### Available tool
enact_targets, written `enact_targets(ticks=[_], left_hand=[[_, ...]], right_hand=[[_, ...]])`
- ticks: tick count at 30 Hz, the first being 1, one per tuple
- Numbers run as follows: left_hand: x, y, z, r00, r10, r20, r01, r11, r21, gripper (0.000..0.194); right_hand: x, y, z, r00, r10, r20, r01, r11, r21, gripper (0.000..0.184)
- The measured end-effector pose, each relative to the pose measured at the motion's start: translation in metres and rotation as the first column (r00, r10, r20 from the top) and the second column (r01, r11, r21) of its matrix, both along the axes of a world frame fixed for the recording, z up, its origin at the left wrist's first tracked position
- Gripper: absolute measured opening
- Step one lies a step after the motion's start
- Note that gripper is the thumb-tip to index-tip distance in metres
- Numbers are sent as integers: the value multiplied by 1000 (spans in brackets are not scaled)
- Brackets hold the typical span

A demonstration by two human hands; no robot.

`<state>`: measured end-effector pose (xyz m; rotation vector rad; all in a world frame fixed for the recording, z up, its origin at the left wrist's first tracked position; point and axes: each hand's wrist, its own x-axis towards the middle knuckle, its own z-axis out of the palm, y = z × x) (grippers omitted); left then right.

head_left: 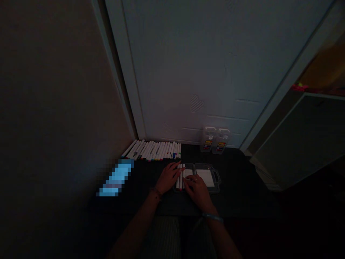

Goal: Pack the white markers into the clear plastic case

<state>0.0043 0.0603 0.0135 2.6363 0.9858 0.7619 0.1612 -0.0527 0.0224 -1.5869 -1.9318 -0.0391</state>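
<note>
A clear plastic case [212, 178] lies open on a dark surface, with a few white markers [180, 177] laid side by side in its left half. My left hand [168, 178] rests at the case's left edge, fingers stretched out and touching the markers. My right hand [196, 189] lies on the near side of the case, fingers curled down onto the markers and the case floor. It is too dark to see whether the right hand grips one. A row of several white markers [153, 150] lies further back along the door.
Two small clear boxes with coloured labels [215, 141] stand against the white door [202, 72]. A blurred-out blue object [116, 178] lies at the left. A wall stands at the left and a dark panel [304, 140] leans at the right.
</note>
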Motion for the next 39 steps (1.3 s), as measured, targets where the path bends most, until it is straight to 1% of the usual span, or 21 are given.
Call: enact_targets(ticks=[15,19,25,31,35,39], left_hand=[[0,2,-4,1000,-26,0,26,999,28,34],[-1,3,-4,999,-34,10,33,999,18,34],[-3,5,-4,998,-57,10,57,998,-2,37],[-4,6,-5,998,-56,26,56,998,-29,38],[-3,4,-4,995,-62,83,66,997,-47,41],[-1,4,-6,975,-46,219,71,992,-106,43]], right_hand=[[1,0,-1,999,16,-33,-16,1000,4,20],[1,2,-3,999,17,-45,-17,1000,11,18],[1,0,-2,997,34,-68,-32,999,19,22],[2,1,-6,995,46,-91,-43,998,35,20],[2,2,-7,994,58,-91,-54,998,41,21],[1,1,-3,996,44,-76,-40,998,49,26]])
